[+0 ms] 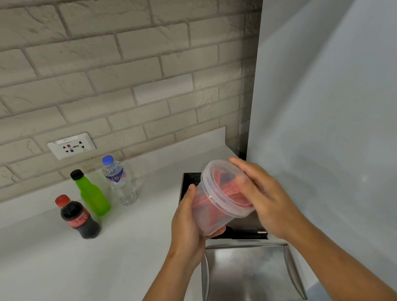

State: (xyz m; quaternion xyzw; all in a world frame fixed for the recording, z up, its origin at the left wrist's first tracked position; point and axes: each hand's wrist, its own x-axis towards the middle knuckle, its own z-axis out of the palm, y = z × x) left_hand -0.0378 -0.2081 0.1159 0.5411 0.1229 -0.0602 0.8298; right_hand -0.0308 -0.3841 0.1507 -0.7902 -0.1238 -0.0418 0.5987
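A clear plastic tub (pixel 214 208) with a clear lid and red pieces inside is held tilted in the air over a square opening in the counter. My left hand (pixel 186 224) grips the tub's body from below and from the left. My right hand (pixel 262 192) lies over the lid on the right side, fingers curved round its rim. The red contents show only blurred through the plastic.
A steel flap lid (pixel 250 274) lies open in front of the dark counter opening (pixel 190 184). On the white counter (pixel 44 269) stand a cola bottle (pixel 78 217), a green bottle (pixel 91 193) and a water bottle (pixel 120 180). A grey panel (pixel 337 108) rises on the right.
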